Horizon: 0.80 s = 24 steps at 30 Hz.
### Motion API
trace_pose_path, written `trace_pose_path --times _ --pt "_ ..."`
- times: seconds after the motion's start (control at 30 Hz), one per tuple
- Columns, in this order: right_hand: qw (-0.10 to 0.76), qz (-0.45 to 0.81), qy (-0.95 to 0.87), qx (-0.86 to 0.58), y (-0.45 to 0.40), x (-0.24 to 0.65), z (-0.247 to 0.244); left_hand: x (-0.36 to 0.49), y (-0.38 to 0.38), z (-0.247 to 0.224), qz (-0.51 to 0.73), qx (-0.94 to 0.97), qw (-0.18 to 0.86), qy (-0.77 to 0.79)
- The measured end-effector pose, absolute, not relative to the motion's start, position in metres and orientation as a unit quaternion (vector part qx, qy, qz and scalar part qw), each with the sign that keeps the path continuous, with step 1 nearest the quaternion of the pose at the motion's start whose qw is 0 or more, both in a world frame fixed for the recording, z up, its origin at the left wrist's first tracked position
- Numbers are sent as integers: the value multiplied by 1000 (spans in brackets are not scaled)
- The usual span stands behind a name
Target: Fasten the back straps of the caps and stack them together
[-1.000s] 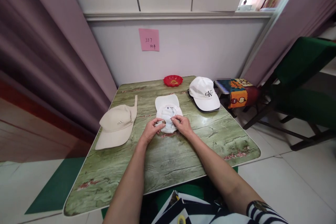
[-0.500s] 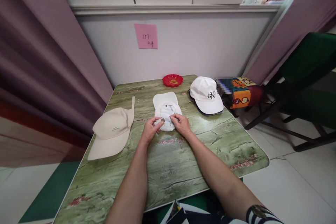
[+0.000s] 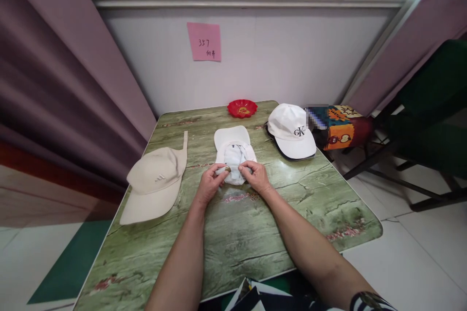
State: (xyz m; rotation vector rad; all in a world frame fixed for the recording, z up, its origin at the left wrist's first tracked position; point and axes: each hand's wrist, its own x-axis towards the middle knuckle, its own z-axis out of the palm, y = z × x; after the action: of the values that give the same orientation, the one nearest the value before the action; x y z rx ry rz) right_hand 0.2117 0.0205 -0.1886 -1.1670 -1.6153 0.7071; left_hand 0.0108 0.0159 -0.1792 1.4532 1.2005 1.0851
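A white cap [image 3: 233,153] lies inside up on the table [image 3: 248,233], on the person's side of the red dish [image 3: 251,108]. Its brim points towards the dish, tipped slightly left, and its long axis runs from there back to the hands. Left of the dish and nearer the person, a beige cap [image 3: 156,180] rests with its strap end sticking up. Right of the dish, a lettered cap [image 3: 288,124] sits over a dark one [image 3: 292,158]. Behind the dish, a pink note [image 3: 205,41] is on the wall. Nothing stands between the dish and the white cap. The left hand [image 3: 209,182] pinches a buckled strap at the cap's back; the right hand [image 3: 258,176] has thumb and finger closed on the opposite back edge, the exact bit too small to tell.
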Motion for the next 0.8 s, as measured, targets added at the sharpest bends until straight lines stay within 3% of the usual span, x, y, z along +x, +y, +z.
trace_pose_path --times 0.33,0.47,0.63,0.8 --pt "481 284 -665 -495 17 211 -184 15 11 -177 444 618 447 470" --pt "484 277 -666 -495 17 212 -184 20 9 -176 460 646 371 483" --pt "473 144 -714 -495 9 208 -178 22 9 -170 473 701 252 471" --pt "455 62 -757 -465 3 203 -177 23 8 -169 475 687 278 474"
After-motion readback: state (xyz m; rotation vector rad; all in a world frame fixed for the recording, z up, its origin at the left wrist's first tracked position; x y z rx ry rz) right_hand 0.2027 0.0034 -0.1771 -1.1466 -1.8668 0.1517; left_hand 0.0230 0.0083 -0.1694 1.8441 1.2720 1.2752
